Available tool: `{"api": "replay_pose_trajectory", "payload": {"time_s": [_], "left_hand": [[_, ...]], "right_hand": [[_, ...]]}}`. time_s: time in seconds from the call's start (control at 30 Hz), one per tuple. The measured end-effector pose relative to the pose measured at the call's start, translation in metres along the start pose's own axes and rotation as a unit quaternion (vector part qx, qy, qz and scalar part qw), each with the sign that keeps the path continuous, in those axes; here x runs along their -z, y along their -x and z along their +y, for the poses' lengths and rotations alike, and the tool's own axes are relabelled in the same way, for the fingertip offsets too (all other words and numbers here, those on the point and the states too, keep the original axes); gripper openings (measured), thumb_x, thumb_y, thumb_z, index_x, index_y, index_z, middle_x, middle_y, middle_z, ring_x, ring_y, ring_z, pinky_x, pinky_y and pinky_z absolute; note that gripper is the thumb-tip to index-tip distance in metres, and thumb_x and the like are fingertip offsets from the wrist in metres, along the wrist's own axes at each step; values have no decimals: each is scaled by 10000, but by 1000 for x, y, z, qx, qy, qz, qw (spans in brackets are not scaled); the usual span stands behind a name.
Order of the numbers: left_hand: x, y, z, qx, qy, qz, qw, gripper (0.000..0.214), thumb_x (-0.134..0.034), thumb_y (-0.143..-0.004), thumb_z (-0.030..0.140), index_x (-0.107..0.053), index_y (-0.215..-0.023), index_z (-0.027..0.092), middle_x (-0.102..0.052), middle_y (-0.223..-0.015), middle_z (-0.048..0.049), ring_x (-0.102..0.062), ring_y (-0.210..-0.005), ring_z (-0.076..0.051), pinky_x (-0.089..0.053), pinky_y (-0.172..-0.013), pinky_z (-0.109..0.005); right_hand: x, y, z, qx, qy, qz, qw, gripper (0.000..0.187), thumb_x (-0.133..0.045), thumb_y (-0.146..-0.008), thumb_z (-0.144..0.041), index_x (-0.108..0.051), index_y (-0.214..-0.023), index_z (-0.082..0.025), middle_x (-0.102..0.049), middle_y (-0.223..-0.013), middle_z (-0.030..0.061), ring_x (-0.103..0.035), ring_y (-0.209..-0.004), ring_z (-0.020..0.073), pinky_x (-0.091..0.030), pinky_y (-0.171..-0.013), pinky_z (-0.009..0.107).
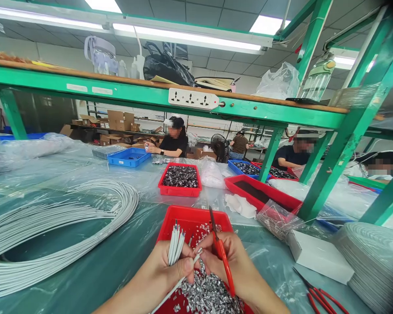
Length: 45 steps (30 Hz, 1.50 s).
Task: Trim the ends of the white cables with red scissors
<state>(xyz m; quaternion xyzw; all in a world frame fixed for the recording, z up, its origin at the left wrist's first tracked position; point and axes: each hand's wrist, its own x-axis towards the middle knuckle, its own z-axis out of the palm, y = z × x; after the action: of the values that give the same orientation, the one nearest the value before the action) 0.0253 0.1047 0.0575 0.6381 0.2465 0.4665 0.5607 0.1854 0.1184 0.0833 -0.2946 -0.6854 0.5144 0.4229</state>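
Observation:
My left hand (165,266) is closed round a bundle of white cables (175,248), their cut ends pointing up. One cable lies apart under the thumb, its tip reaching toward my right hand (235,257). My right hand is closed too, with red-handled scissors (221,257) hooked in it, blades upward. Its thumb and finger pinch at that cable's tip; whether a small part sits there I cannot tell. Both hands are over a red tray (180,213) that holds many small shiny metal pieces (204,290).
Coiled white cables (124,196) lie at left, another coil (373,261) at right. Red-handled pliers (317,294) and a white box (320,257) are right of the tray. Beyond stand a red tray of dark parts (180,190) and a green shelf frame (144,93). Several people sit farther back.

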Motion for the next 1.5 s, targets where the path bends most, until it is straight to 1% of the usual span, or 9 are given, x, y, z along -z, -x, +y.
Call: {"api": "replay_pose_trajectory", "payload": {"time_s": [0.13,0.27,0.33,0.4,0.5,0.67,1.03,1.27,1.5], "left_hand": [[-6,4,9,3,-50,-43,998,440,-614,-851,538,-657,-730,116,-595,-611,-54,-497,-572,-164,-358,-592,-197],[-7,4,8,23,-71,22,997,550,-502,-843,668,-591,-833,126,-486,-549,11,-348,-440,-109,-277,-430,-157],[-6,4,5,42,-34,32,998,564,-454,-845,696,-545,-877,140,-377,-495,53,-232,-396,-98,-200,-371,-149],[-5,4,4,38,-21,57,997,540,-493,-841,676,-546,-850,138,-367,-513,50,-259,-415,-100,-224,-387,-150],[-5,5,8,17,-41,108,993,474,-590,-831,600,-604,-861,127,-422,-569,28,-383,-486,-112,-305,-481,-161],[-4,6,11,7,-1,111,994,428,-685,-790,520,-607,-844,103,-483,-521,1,-405,-444,-118,-321,-443,-157],[-7,2,24,49,-19,128,990,505,-737,-702,567,-490,-709,126,-351,-422,73,-222,-376,-71,-187,-368,-134],[-7,2,23,62,-41,154,985,497,-737,-681,561,-509,-688,120,-429,-431,35,-299,-365,-79,-206,-379,-141],[-5,3,24,58,14,131,990,426,-806,-665,452,-559,-687,105,-548,-509,-27,-483,-466,-140,-386,-478,-168]], "right_hand": [[18,1,3,6,87,62,994,248,-642,-686,-272,-479,-569,-127,-308,-500,-58,-227,-468,61,-205,-421,192],[41,8,-4,8,209,21,978,208,-604,-714,-205,-468,-568,-146,-361,-517,-42,-324,-486,78,-294,-442,192],[45,13,-9,30,232,9,972,79,-555,-743,-202,-575,-804,-156,-506,-670,8,-468,-608,121,-413,-559,225],[45,19,-11,47,205,-8,978,364,-540,-738,-211,-516,-1098,-164,-562,-901,70,-540,-766,169,-466,-684,280],[42,29,-10,44,181,-55,981,602,-553,-720,-234,-361,-1287,-171,-517,-1121,118,-544,-958,226,-464,-820,330],[43,40,-2,4,220,-68,973,636,-630,-670,-285,-422,-1266,-204,-541,-1136,113,-518,-1046,293,-449,-871,381],[45,39,0,-43,268,-99,957,636,-609,-701,-361,-407,-1284,-209,-515,-1179,124,-503,-1065,301,-450,-873,394],[41,36,-14,-64,348,-145,924,574,-496,-764,-454,-393,-1279,-225,-507,-1189,133,-509,-1046,326,-471,-803,463],[43,37,-19,-72,414,-149,895,479,-421,-823,-357,-364,-1292,-279,-464,-1258,79,-454,-1115,292,-412,-879,487]]}}
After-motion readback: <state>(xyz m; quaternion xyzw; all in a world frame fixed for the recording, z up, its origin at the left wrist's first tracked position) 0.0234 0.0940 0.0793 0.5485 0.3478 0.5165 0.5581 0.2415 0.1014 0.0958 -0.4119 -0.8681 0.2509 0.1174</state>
